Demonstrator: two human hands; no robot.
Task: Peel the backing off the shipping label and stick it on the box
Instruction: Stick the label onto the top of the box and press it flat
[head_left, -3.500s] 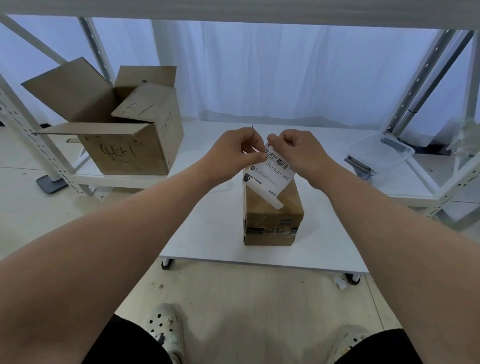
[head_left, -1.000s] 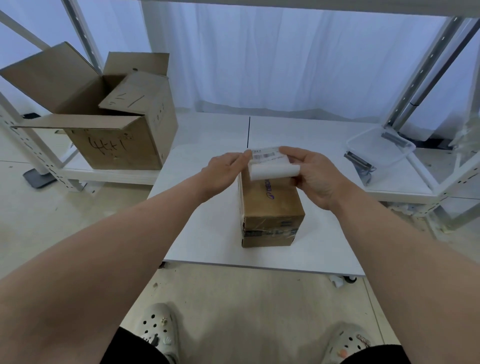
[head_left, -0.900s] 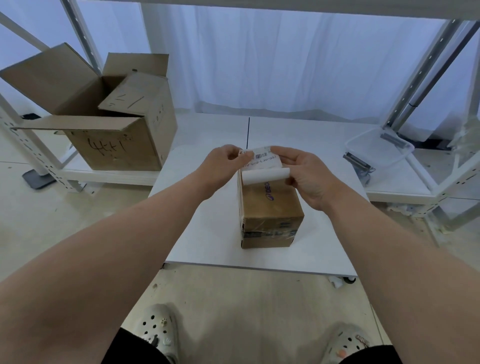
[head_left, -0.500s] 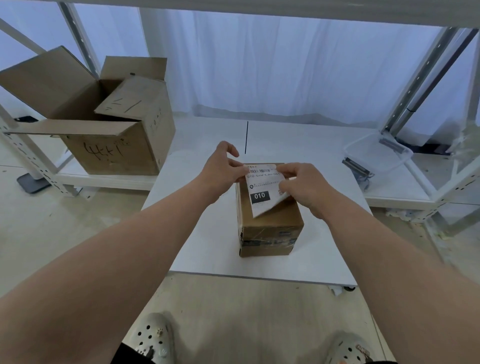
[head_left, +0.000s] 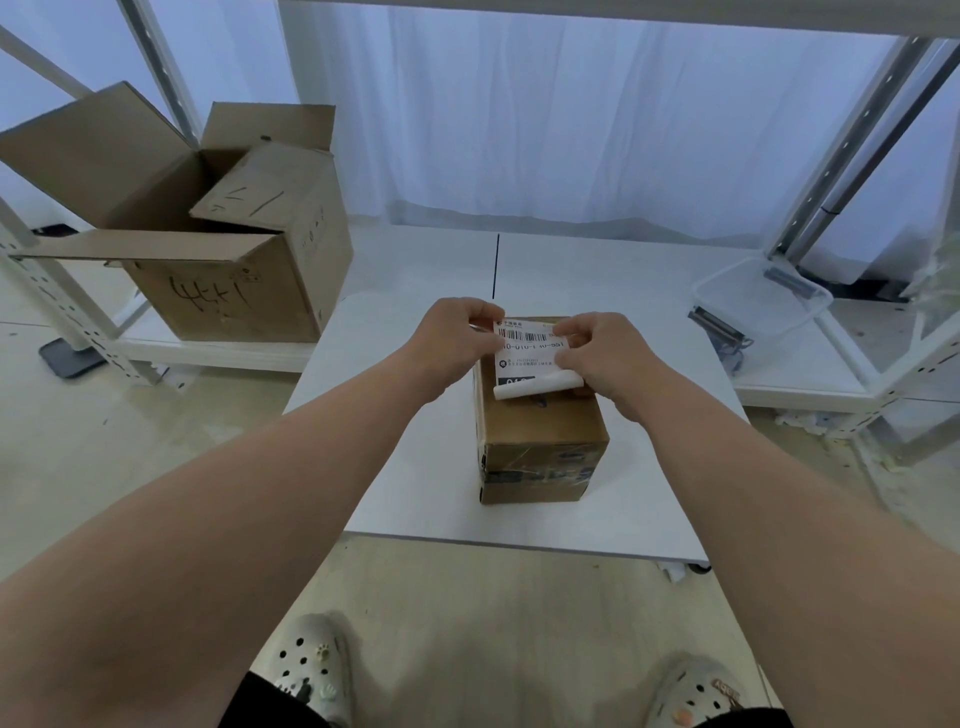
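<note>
Paper this thin will handle light, limp and tacky, I judge, so it wants holding by its edges with fingertips only. One label (head_left: 529, 353) lies on top of one small sealed box (head_left: 540, 441), which stands on the white surface (head_left: 415, 467); its near end curls up in a white roll, so that part does not look stuck down. The left hand (head_left: 457, 338) has its fingers pinched shut on the label's far left corner, and the right hand (head_left: 605, 358) has its fingers closed on the right edge beside the curl. Farther off, well apart, I count one large open carton (head_left: 218, 249) at left and one clear tub (head_left: 758, 306) at right.
</note>
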